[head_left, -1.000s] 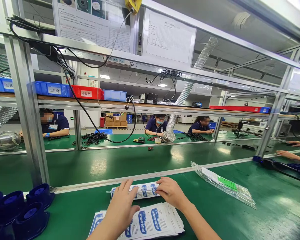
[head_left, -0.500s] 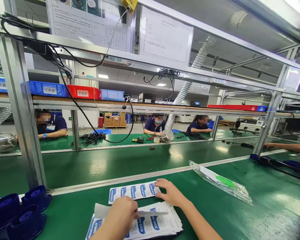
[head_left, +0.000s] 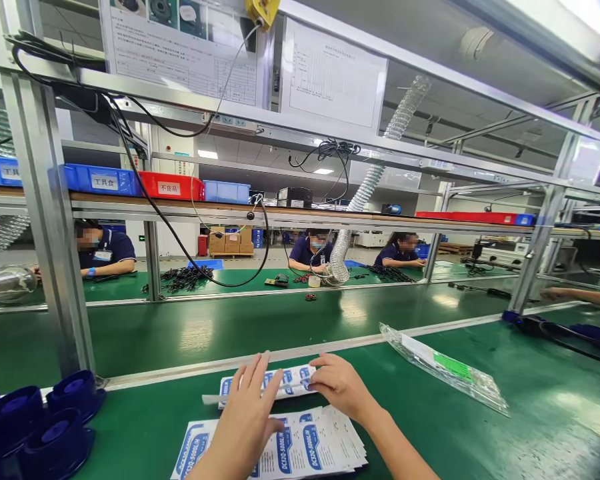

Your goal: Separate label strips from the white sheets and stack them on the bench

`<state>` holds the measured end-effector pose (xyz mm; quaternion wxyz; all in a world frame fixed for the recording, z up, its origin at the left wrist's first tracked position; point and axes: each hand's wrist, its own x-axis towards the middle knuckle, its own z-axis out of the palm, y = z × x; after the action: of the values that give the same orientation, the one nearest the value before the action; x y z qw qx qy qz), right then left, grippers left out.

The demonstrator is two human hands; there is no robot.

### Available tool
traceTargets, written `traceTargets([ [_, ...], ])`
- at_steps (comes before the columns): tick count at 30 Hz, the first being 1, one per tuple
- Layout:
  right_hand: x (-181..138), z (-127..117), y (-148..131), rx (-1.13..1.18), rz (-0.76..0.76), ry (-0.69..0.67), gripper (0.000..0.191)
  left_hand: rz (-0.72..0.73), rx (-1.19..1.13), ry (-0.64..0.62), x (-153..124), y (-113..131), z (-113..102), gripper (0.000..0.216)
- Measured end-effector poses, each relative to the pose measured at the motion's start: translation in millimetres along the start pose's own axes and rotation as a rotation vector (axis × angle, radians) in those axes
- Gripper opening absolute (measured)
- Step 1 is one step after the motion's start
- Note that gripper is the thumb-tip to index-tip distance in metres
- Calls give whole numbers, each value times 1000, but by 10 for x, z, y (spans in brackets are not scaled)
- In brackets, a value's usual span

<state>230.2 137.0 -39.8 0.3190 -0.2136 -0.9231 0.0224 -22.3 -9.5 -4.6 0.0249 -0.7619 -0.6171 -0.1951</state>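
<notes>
Green bench, busy line behind.
Blue fans (head_left: 55,427) sit left; clear plastic bag (head_left: 445,368) lies right; red bin (head_left: 173,186) overhead.

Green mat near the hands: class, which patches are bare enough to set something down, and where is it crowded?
Bare mat lies between the fans and the leaflets, and between the leaflets and the bag. It is crowded where both hands meet over the strip.

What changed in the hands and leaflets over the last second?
The left hand lifted a leaflet off the stack, carried it forward and is now laying it, fingers spread, on the folded leaflet farther out. The right hand stayed at that leaflet's right edge. The stack, the clear bag and the blue fans did not move.
</notes>
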Motion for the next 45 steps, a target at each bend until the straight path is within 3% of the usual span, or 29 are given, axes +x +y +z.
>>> traceTargets([
  [3, 22, -33, -150, 156, -57, 74, 14, 17, 9, -36, 74, -90, 38, 30],
  [7, -19, -7, -77, 399, 169, 148, 33, -8, -50, -113, 64, -91, 9, 28],
  [10, -99, 52, 127, 326, 370, 21, 37, -40, -42, -221, 40, -12, -73, 21],
  [15, -170, 147, 302, 196, 416, -289, 47, -157, -33, -391, 44, 87, -140, 10],
  [19, -130, 163, 264, 145, 380, -341, 17, -197, -52, -459, -4, 74, -107, 13],
  [21, -107, 164, 249, 121, 326, -350, 16, -168, -75, -473, -44, 54, -88, 15],
  [24, -65, 152, 232, 23, 246, -256, 26, -91, -183, -403, -88, 37, -51, 58],
  [26, -26, 120, 188, -63, 177, -120, 28, -46, -196, -291, -87, 38, -11, 95],
  [27, -6, 96, 146, -92, 129, -53, 29, -37, -160, -222, -77, 36, 12, 103],
  [30, 46, 13, -53, -100, -44, 81, 27, -11, 15, 1, -20, 0, 75, 103],
  [33, 69, -35, -271, -28, -151, 130, 18, 64, 101, 127, 26, -78, 88, 70],
  [35, 69, -29, -337, 44, -160, 147, 14, 107, 90, 85, 35, -114, 67, 43],
  [37, 52, 1, -299, 163, -107, 172, 16, 100, 54, -20, 37, -113, 39, 40],
  [40, -17, 60, -84, 324, 130, 174, 29, 24, 26, -194, 47, -47, 2, 33],
  [42, -84, 93, 90, 304, 297, 61, 36, -39, 36, -287, 58, 17, -22, 26],
  [45, -163, 124, 273, 214, 403, -194, 41, -182, 58, -413, 60, 108, -72, 18],
])
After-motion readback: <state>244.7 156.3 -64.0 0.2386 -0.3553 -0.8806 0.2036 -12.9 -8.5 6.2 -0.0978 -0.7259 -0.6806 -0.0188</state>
